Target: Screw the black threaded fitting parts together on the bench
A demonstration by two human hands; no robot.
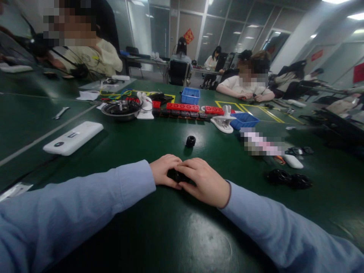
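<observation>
Close together at the middle of the table, my left hand [167,170] and my right hand [204,178] are both closed around a small black part [179,176]. Fingers cover most of it, so its exact kind cannot be made out. Just beyond my hands a short, black, ribbed cylindrical piece [190,141] stands upright on the green table [159,227]. Neither hand touches that piece.
A white power bank [74,138] lies left, near a wrench [61,112]. Red power strips [182,107], a metal bowl [119,113], white clamps [224,120] and blue bins [245,120] line the back. Black round parts [290,179] lie right. Other people sit around the table.
</observation>
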